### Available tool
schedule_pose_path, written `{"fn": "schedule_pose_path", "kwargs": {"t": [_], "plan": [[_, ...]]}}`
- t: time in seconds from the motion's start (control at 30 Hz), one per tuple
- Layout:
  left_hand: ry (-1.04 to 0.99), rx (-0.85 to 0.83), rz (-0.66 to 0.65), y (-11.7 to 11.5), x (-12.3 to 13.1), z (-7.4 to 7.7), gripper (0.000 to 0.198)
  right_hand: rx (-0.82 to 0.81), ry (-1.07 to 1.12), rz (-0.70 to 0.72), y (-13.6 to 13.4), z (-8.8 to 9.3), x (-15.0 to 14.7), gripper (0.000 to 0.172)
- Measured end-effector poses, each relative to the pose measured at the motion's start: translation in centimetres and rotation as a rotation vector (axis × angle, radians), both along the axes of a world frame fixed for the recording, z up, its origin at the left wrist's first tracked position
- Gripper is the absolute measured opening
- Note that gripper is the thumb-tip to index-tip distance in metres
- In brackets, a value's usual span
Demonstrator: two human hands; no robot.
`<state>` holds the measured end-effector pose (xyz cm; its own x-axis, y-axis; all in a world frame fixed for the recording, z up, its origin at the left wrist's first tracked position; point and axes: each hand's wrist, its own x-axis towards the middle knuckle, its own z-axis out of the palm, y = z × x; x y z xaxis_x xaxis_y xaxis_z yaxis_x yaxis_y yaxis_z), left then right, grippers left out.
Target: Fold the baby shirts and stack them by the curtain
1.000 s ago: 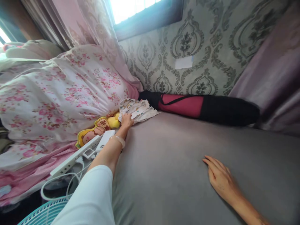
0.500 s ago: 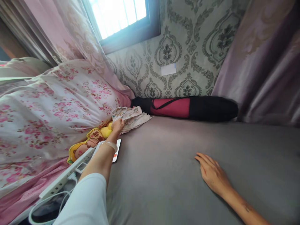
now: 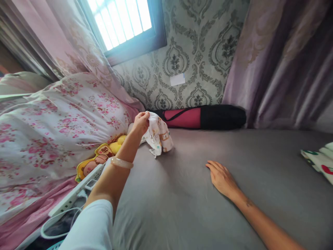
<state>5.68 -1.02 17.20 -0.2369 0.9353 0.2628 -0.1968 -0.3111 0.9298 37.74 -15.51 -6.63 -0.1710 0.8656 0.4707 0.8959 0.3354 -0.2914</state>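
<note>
My left hand [image 3: 141, 123] pinches a white printed cloth [image 3: 161, 135] by its upper edge. The cloth hangs bunched, and its lower end is at or just above the grey sheet [image 3: 166, 194]; I cannot tell if it is a garment. My right hand [image 3: 221, 177] lies flat on the sheet, fingers stretched out, with nothing in it. Beside my left forearm is a yellow plush toy [image 3: 91, 166] with a printed face, and a second yellow soft thing [image 3: 117, 144] lies behind it.
A long black and red bag [image 3: 182, 117] lies along the patterned wall. On the left are a white power strip [image 3: 70, 198] with cables and a floral cover [image 3: 52, 132]. Folded patterned fabric [image 3: 319, 161] sits at the right edge. Curtains [image 3: 275, 69] hang at the right.
My left hand has lifted the cloth off the sheet and brought it slightly right. The view has turned right, bringing the folded fabric into sight. My right hand still rests on the sheet.
</note>
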Motion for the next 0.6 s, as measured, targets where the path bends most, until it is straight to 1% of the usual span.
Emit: {"fn": "schedule_pose_path", "kwargs": {"t": [0.07,0.13,0.17,0.27,0.33,0.4,0.53,0.6], "plan": [[-0.077,-0.049,-0.087,-1.6,1.9,-0.1,0.02,0.004,0.019,0.01,-0.1,0.2,0.0,0.045],[-0.143,-0.08,-0.158,-3.2,3.9,-0.5,0.017,0.008,0.067,0.024,-0.2,0.4,0.0,0.044],[-0.175,-0.087,-0.182,-4.0,4.9,-0.8,0.02,0.012,0.106,0.031,-0.2,0.5,0.0,0.043],[-0.239,-0.078,-0.263,-6.2,7.8,-2.0,0.042,0.043,0.249,0.035,-0.3,1.2,0.2,0.038],[-0.245,-0.069,-0.352,-7.4,9.7,-2.6,0.045,0.071,0.352,0.025,-0.5,1.9,0.0,0.033],[-0.235,-0.069,-0.446,-8.5,11.5,-3.1,0.04,0.047,0.47,0.037,-1.1,3.0,-0.7,0.03],[-0.24,-0.066,-0.592,-10.7,14.5,-3.2,0.044,-0.157,0.682,0.162,-2.9,5.9,-3.2,0.027],[-0.208,-0.049,-0.676,-11.9,15.5,-3.2,0.045,-0.106,0.75,0.138,-3.9,7.7,-4.1,0.026]]}}
